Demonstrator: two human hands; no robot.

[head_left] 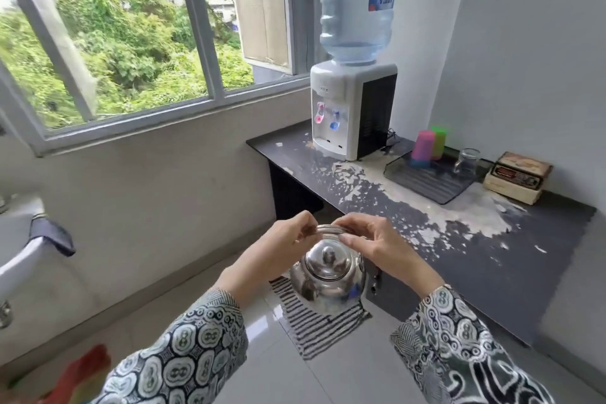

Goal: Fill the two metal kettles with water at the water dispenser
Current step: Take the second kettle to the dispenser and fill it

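A shiny metal kettle [328, 275] with its lid on hangs in the air in front of me, above the floor. Its arched handle is pinched from both sides: my left hand [278, 243] grips the left end and my right hand [370, 239] grips the right end. The white water dispenser [347, 108] stands on the dark counter at the back, with a pink tap and a blue tap on its front and a large blue water bottle [357, 3] on top. Only one kettle is in view.
The dark counter [459, 256] with peeling surface runs along the right wall. On it lie a black drip tray [429, 180] with pink and green cups, a glass jar [467, 161] and a box [518, 177]. A striped mat [314, 325] is on the tiled floor. Left is a sink edge.
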